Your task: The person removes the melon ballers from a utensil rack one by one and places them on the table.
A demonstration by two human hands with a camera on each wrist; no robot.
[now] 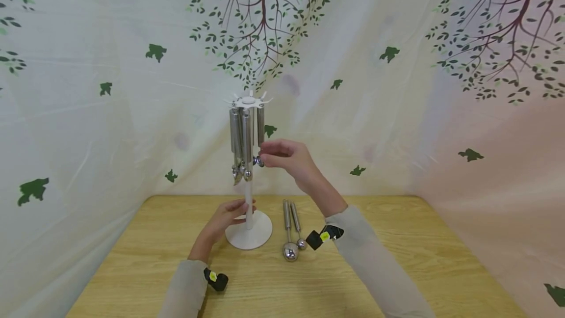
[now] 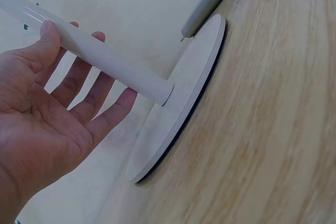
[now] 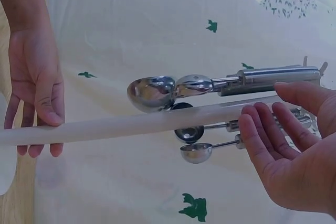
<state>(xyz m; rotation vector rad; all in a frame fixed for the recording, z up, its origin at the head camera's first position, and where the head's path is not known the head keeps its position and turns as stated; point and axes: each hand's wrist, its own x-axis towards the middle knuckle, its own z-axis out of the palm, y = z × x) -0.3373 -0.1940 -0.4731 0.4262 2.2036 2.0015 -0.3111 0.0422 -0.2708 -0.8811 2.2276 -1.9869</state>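
A white stand with a round base and a hooked top stands upright on the table. My left hand holds its pole low down, thumb on one side and fingers around the other. Several shiny metal scoops hang bowl-down from the hooks. At the stand's right side, my right hand has its fingertips right by the lower end of a hanging scoop. Seen from the right wrist, its fingers bend loosely with a gap to the thumb, and they partly hide the scoop handles.
Right of the base, a larger scoop and a smaller scoop lie side by side on the wooden table, handles pointing away. A pale curtain printed with leaves and branches hangs behind and around the table.
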